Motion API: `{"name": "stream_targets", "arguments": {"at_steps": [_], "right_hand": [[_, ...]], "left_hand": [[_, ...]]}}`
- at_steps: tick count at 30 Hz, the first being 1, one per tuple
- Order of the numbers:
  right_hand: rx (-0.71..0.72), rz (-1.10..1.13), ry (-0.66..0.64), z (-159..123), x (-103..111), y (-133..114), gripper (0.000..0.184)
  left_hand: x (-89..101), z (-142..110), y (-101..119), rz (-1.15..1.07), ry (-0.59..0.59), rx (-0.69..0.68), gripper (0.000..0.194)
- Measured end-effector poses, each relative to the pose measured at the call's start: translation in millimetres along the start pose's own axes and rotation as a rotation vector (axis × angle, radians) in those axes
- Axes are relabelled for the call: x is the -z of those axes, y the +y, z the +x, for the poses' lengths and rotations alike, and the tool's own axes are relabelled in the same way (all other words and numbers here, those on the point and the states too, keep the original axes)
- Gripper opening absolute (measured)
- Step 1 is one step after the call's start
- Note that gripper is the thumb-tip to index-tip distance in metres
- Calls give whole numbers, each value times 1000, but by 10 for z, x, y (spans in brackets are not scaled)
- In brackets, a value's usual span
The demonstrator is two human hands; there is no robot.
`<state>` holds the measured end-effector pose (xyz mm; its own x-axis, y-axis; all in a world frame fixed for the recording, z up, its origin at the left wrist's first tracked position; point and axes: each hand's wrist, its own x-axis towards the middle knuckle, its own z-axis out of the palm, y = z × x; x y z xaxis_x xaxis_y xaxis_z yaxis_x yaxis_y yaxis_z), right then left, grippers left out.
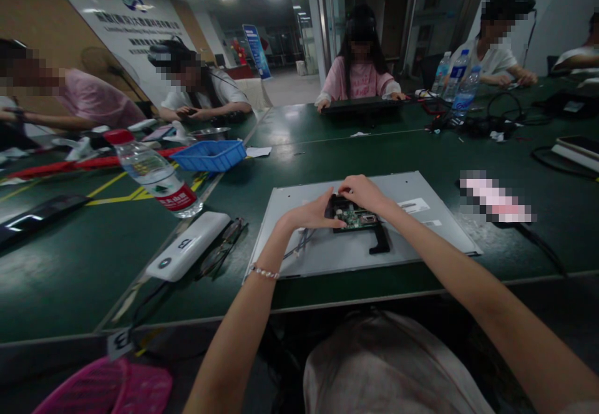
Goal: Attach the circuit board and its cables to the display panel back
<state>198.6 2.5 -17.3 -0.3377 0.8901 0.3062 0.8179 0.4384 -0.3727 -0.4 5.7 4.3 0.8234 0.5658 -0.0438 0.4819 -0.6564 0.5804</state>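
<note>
Partly under hands [363, 192]: green circuit board [356, 217], black frame [381, 237].

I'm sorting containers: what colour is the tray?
The tray is blue, clearest in the head view.

head: sole view, worn on the person's head | faces forward and down, across the bench [299, 146] | near: both forearms and the panel [309, 258] just below centre | far: co-workers, room behind, ceiling lights at top | bottom edge: own lap | shared part: none, one view only
</note>
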Motion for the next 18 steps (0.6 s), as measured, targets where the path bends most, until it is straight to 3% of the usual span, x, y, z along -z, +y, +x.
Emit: {"name": "stream_targets", "arguments": {"at_steps": [7, 18], "right_hand": [[26, 65, -66, -12, 24, -20, 24], [79, -75, -105, -17, 57, -104, 22]], "left_hand": [[-3, -4, -21, 15, -3, 12, 94], [-5, 19, -40, 8, -12, -16, 98]]}}
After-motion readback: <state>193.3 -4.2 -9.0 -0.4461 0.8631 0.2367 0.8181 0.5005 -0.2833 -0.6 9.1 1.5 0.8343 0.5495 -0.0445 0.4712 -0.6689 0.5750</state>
